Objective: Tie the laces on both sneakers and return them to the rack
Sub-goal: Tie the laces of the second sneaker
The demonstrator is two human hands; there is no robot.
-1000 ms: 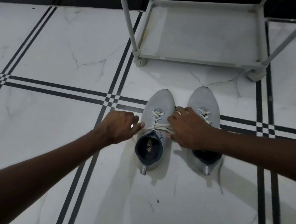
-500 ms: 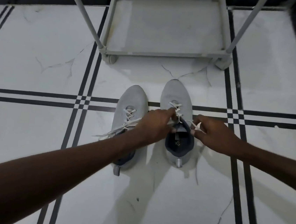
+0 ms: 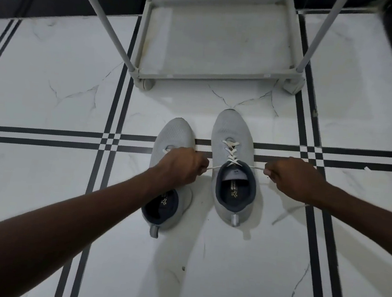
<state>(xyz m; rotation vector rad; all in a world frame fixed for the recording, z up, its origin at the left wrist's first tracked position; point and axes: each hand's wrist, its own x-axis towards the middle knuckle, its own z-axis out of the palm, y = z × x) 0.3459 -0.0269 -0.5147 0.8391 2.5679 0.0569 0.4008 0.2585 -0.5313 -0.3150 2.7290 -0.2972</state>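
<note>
Two grey sneakers stand side by side on the floor, toes pointing away from me. The right sneaker (image 3: 233, 137) has white laces (image 3: 231, 152) crossed up its tongue. My left hand (image 3: 179, 167) is closed on one lace end, pulled out taut to the left over the left sneaker (image 3: 176, 131). My right hand (image 3: 288, 177) grips the other lace end, stretched to the right. My left hand and forearm hide most of the left sneaker's laces. The grey shoe rack (image 3: 207, 73) stands just beyond the toes.
The floor is glossy white marble tile (image 3: 52, 80) with black stripe lines. The rack's slanted poles (image 3: 102, 15) rise at both front corners, on small feet (image 3: 146, 84). A dark skirting band runs along the wall behind.
One second ago both hands held the left sneaker's laces. They then moved to the right sneaker, and now have drawn its two lace ends apart and taut. The view shifted.
</note>
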